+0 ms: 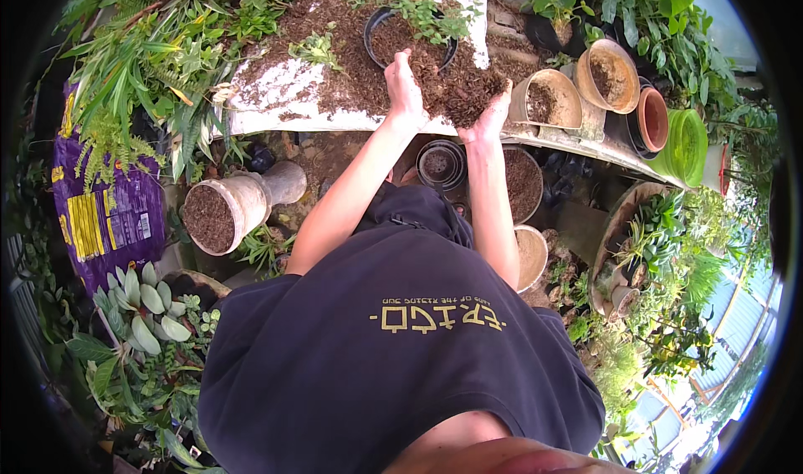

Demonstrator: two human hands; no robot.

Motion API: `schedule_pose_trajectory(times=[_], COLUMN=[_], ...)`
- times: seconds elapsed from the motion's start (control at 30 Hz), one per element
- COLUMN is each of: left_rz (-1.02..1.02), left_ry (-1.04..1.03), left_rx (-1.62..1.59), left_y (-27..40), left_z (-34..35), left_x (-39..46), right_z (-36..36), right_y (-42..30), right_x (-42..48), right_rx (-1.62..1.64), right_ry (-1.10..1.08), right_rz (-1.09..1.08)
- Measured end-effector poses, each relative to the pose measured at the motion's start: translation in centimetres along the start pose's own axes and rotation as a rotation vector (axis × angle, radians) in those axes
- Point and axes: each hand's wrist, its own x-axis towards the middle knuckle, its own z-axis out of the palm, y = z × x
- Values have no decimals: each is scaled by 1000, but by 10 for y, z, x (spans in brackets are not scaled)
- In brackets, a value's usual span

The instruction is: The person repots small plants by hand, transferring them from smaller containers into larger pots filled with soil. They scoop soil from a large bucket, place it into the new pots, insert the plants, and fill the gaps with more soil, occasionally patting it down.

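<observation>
Dark potting soil point(473, 94) is heaped between my two hands, over the front part of a white sheet point(282, 97) on the bench. My left hand point(403, 91) is at the heap's left side, its fingers pointing away from me towards the pot. At the right side, my right hand point(492, 115) cups soil against its palm, with its fingers partly covered. Just beyond the hands stands a black plastic pot point(370, 35) containing soil and a small leafy green plant point(426, 13). A loose leafy cutting point(317, 50) lies on the soil left of the pot.
Beige pots point(521, 107), a terracotta-coloured pot point(654, 119) and stacked green pots point(684, 147) line the bench's right side. Leafy plants point(175, 53) crowd the left. Nested black pots point(441, 163) and soil-filled pots point(216, 220) stand below the bench edge, with a purple bag point(106, 217) farther left.
</observation>
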Motion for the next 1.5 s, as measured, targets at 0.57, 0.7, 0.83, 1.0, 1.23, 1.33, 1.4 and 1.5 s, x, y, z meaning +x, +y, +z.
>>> schedule_pose_trajectory(times=[0.57, 0.7, 0.83, 1.0, 1.23, 1.33, 1.4, 1.5], left_rz=[539, 321, 388, 375, 642, 730, 706, 646], left_ry=[245, 224, 107, -204, -414, -349, -353, -291], left_rx=[766, 649, 670, 989, 1403, 1437, 1360, 1188], left_y=[5, 18, 31, 46, 17, 9, 1, -2], left_z=[-39, -48, -60, -68, -50, -43, -45, -63], left_x=[127, 120, 123, 132, 144, 137, 137, 137], right_z=[-12, -26, -24, -48, 31, 38, 24, 36], right_y=[-25, -29, -27, -42, -37, -17, -8, 23], right_x=[8, 9, 21, 103, 201, 238, 254, 232], right_rx=[-30, -70, -100, -202, -636, -763, -919, -1166], right_ry=[473, 423, 394, 207, 201, 158, 34, -124], right_rz=[-264, -290, -312, -287, -367, -167, -160, -251])
